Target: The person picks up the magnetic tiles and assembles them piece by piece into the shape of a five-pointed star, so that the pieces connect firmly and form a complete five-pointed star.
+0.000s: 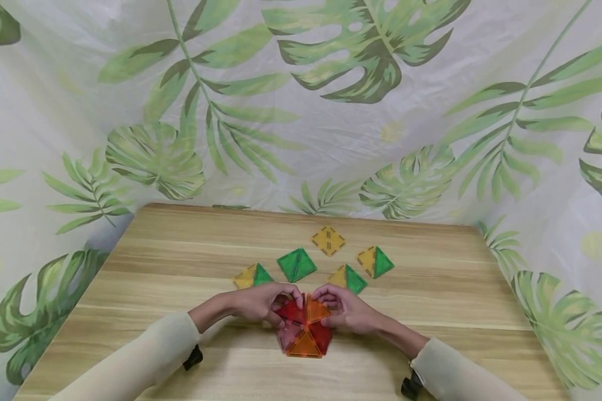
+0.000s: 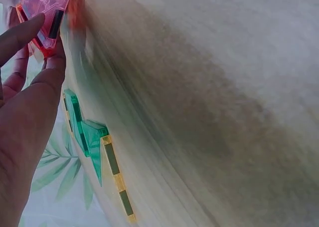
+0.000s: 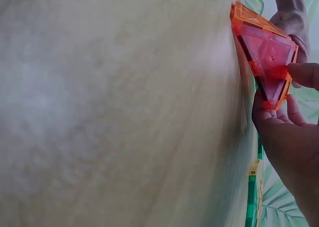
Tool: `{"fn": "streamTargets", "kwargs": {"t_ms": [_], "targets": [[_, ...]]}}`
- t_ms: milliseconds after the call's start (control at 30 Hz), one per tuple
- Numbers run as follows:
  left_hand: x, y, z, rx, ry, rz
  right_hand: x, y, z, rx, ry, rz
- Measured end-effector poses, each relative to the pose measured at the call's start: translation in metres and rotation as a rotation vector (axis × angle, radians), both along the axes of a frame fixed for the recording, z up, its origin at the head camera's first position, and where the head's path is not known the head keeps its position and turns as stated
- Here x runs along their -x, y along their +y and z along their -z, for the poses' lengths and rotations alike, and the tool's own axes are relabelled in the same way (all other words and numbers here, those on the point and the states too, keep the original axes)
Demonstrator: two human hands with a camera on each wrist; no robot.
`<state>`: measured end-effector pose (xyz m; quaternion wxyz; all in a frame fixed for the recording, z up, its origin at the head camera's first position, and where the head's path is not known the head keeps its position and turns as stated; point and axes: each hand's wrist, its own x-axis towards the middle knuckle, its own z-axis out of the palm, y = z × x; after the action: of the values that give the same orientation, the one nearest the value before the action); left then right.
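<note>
At the near middle of the surface [image 1: 145, 250], pinching the red-and-orange tile cluster [image 1: 306, 344] | left hand [image 1: 258, 302] on red, right hand [image 1: 353, 312] on orange | best now: ease far edges together evenly, level, no twisting!

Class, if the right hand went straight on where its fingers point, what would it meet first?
The right hand grips the upper orange tile; straight on leftward, it would probably meet the upper red tile first, then the left hand, though depth is unclear.
</note>
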<state>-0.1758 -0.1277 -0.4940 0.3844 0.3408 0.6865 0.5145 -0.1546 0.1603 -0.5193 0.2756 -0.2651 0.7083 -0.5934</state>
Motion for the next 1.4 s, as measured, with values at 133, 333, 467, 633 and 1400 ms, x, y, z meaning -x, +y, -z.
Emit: {"fn": "streamTargets", "kwargs": {"t_ms": [133, 333, 467, 633, 1400], "targets": [[0.002, 0.001, 0.0, 0.027, 0.019, -0.007, 0.001, -0.001, 0.001, 0.017, -0.029, -0.016], [0.002, 0.0, 0.002, 0.086, 0.164, -0.055, 0.003, -0.003, 0.002, -0.011, 0.077, -0.021], [-0.001, 0.001, 0.002, 0.094, 0.259, -0.089, 0.003, -0.003, 0.001, -0.057, 0.176, 0.001], [-0.005, 0.004, 0.001, 0.116, 0.313, -0.121, 0.002, -0.002, -0.001, -0.142, 0.314, 0.029], [-0.012, 0.005, -0.002, 0.165, 0.596, -0.057, -0.012, -0.004, -0.006, -0.344, 0.556, 0.068]]}}
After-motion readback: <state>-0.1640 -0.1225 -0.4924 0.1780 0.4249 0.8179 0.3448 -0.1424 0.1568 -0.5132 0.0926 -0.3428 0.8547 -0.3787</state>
